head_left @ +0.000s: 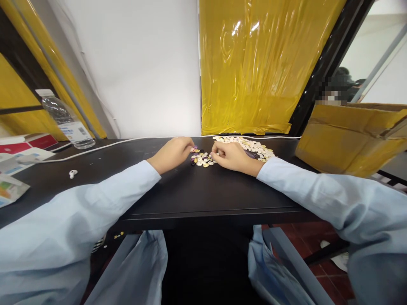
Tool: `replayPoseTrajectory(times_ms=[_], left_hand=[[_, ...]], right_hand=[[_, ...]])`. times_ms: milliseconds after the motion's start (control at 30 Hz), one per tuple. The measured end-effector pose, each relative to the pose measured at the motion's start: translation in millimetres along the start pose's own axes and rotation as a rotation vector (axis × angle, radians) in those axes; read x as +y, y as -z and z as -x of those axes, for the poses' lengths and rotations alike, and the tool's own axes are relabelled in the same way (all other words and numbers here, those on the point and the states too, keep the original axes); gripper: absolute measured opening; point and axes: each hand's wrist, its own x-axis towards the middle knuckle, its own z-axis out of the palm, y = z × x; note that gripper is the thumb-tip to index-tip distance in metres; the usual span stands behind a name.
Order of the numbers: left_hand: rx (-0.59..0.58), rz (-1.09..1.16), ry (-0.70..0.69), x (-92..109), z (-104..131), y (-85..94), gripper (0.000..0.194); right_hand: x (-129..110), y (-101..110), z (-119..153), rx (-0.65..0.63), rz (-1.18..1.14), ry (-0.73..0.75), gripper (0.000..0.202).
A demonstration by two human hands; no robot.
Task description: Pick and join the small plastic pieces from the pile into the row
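Note:
Small oval pieces in white, yellow, purple and black form a small cluster [202, 159] on the black table [190, 190]. Behind and to the right spreads a larger pile of mostly whitish pieces [259, 148]. My left hand [173, 153] is at the left edge of the small cluster, fingers curled down and closed at its purple and dark pieces; what they hold, if anything, is too small to tell. Between cluster and pile, my right hand [233, 156] has its fingers curled together, fingertips at the cluster's right side; anything inside them is hidden.
A water bottle [68, 120] stands at the back left, near a white cable [104, 146]. A white earbud [73, 173] and some packets [11, 188] lie on the left. A cardboard box [346, 137] stands at the right. A person [341, 82] is in the far right background.

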Motion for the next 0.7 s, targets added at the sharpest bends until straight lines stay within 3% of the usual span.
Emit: replayPoseTrajectory(times_ms=[200,400,700], left_hand=[[0.097,0.270,-0.119,19,3,-1.8,0.021],[0.047,0.539,-0.173,29,4,-5.1,0.016],[0.045,0.459,-0.252,27,5,-4.1,0.016]], right_hand=[[2,-1,1,-0.032,-0.008,0.090,0.018],[5,-5,3,0.031,-0.012,0.165,0.022],[4,-5,4,0.055,-0.087,0.219,0.021]])
